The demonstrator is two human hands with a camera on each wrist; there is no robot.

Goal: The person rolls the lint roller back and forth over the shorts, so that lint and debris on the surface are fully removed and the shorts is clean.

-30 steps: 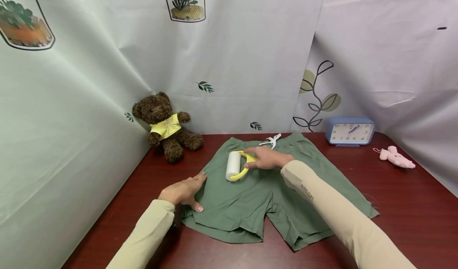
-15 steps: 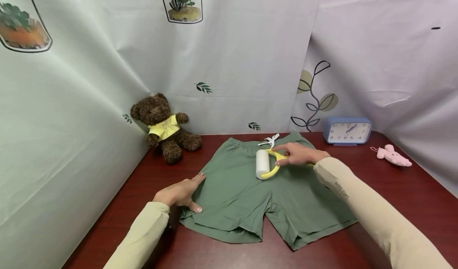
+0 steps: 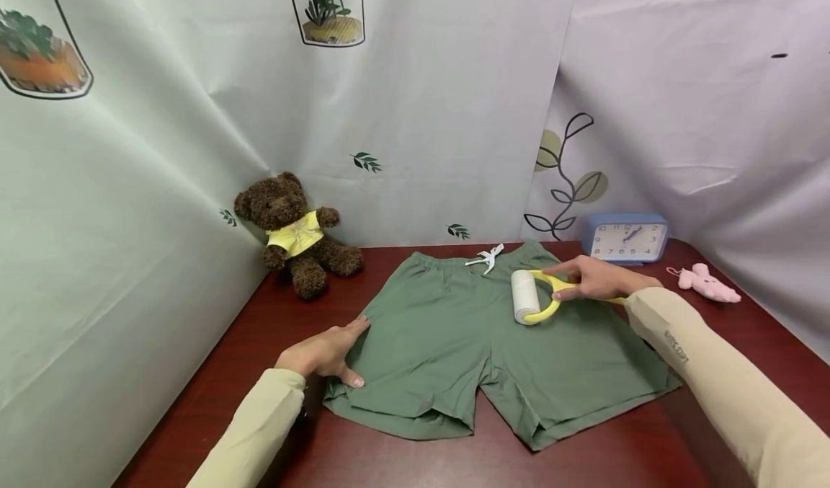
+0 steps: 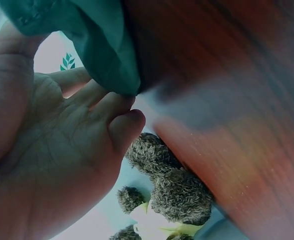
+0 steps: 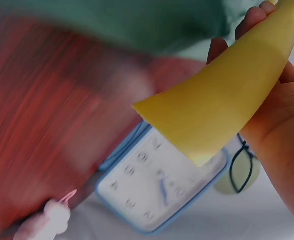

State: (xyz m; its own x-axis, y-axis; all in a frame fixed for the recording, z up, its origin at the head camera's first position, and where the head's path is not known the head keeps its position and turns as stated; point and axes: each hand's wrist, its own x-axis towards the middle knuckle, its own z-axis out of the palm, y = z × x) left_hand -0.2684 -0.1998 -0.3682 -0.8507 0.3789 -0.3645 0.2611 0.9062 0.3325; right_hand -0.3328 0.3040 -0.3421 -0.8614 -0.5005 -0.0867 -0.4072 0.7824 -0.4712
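Note:
Green drawstring shorts [image 3: 441, 329] lie spread flat on the dark red table, with a white cord [image 3: 488, 259] tied at the waistband. My right hand [image 3: 599, 277] grips the yellow handle of a lint roller [image 3: 526, 298]; its white roll lies on the upper part of the right leg. In the right wrist view the yellow handle [image 5: 221, 90] runs through the curled fingers. My left hand [image 3: 327, 351] rests with fingers stretched out on the left edge of the shorts. The left wrist view shows the palm beside the green cloth [image 4: 107, 45].
A brown teddy bear [image 3: 295, 232] in a yellow shirt leans at the back left. A blue alarm clock [image 3: 625, 238] stands at the back right, with a small pink plush toy [image 3: 707, 284] in front of it. A white printed curtain [image 3: 441, 113] hangs behind the table [image 3: 570, 466].
My right hand has moved the lint roller rightward across the shorts, from the left leg past the middle onto the right leg. The left hand has stayed at the left edge.

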